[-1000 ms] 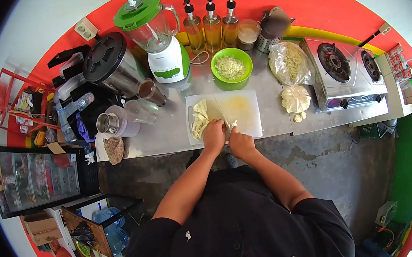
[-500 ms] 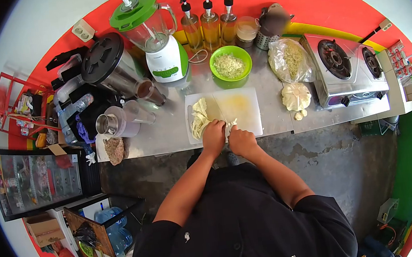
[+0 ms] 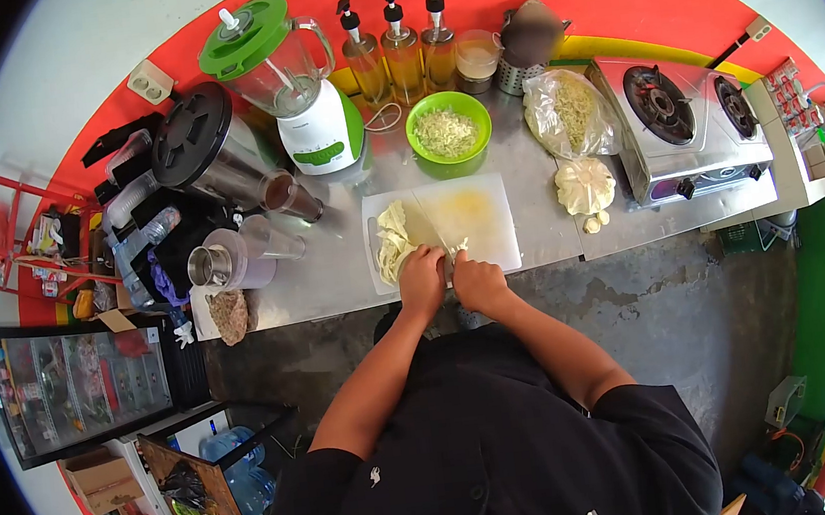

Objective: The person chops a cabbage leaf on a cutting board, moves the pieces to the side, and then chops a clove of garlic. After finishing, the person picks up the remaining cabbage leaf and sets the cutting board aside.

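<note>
A white cutting board (image 3: 500, 243) lies at the counter's front edge. Pale cabbage leaves (image 3: 392, 245) are heaped on its left side, and my left hand (image 3: 423, 281) presses down on them with curled fingers. My right hand (image 3: 481, 283) is closed around the handle of a knife (image 3: 433, 225), whose blade points away from me across the board. Small cut cabbage bits (image 3: 459, 247) sit beside the blade, near my right fingers. Behind the board, a green bowl (image 3: 453, 165) holds chopped pale pieces.
Right of the board are a cut cabbage (image 3: 584, 187), a plastic bag of shreds (image 3: 571, 115) and a gas stove (image 3: 689, 163). A blender (image 3: 321, 131), pump bottles (image 3: 403, 62) and a brown-filled cup (image 3: 293, 198) stand behind and left. A stone (image 3: 229, 317) lies at the left edge.
The view has shifted slightly, so the counter items appear a little farther left. Both hands stay over the board, my left on the cabbage and my right on the knife.
</note>
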The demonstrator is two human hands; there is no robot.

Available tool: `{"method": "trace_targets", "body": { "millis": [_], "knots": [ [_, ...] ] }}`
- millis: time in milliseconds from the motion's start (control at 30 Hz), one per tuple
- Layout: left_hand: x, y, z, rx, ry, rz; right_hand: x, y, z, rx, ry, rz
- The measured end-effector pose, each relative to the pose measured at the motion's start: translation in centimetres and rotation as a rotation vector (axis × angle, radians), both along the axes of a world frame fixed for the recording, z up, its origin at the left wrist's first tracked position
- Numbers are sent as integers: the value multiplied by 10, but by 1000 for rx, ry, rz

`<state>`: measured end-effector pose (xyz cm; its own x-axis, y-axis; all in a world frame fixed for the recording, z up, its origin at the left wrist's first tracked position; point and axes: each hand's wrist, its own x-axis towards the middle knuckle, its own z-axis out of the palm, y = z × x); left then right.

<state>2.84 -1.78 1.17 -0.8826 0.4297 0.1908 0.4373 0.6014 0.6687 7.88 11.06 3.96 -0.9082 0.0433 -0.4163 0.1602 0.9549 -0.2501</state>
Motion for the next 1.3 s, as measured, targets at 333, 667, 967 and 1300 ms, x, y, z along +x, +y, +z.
{"method": "trace_targets", "body": {
  "millis": [333, 667, 967, 1300],
  "knots": [
    [-1, -2, -2, 25, -25, -3, 1, -2, 2, 21, 10, 7],
    [3, -4, -6, 66, -3, 52, 40, 25, -21, -28, 52, -127],
    [-7, 32, -5, 67, -53, -19, 50, 54, -2, -116, 124, -328],
    [-12, 49, -2, -2, -43, -78, 44, 38, 1, -114, 174, -254]
  ]
}}
